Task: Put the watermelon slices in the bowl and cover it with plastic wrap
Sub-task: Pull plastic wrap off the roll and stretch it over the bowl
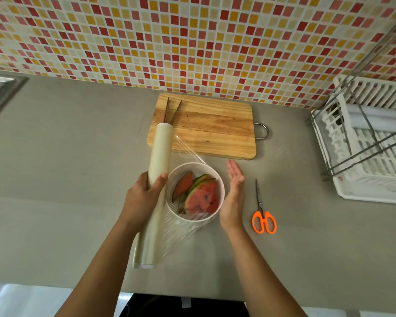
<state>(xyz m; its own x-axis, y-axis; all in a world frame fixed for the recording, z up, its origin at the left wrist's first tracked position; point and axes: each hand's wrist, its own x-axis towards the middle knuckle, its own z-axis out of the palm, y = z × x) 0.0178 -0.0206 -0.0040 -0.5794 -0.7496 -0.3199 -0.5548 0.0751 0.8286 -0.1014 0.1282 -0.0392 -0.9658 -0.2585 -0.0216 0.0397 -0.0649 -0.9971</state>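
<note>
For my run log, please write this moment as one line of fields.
left hand: gripping plastic wrap roll | right hand: open beside bowl | watermelon slices: in bowl | film: stretched across bowl, uncut | scissors: untouched

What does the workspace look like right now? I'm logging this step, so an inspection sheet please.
Surface: grey counter.
Job's things: watermelon slices in white bowl; film from plastic wrap roll stretched over it, uncut.
Clutter: cutting board with tongs; orange scissors.
Grippers: left hand grips the roll; right hand open, flat beside the bowl.
Cables: nothing seen.
Surroundings: tiled wall, dish rack.
</note>
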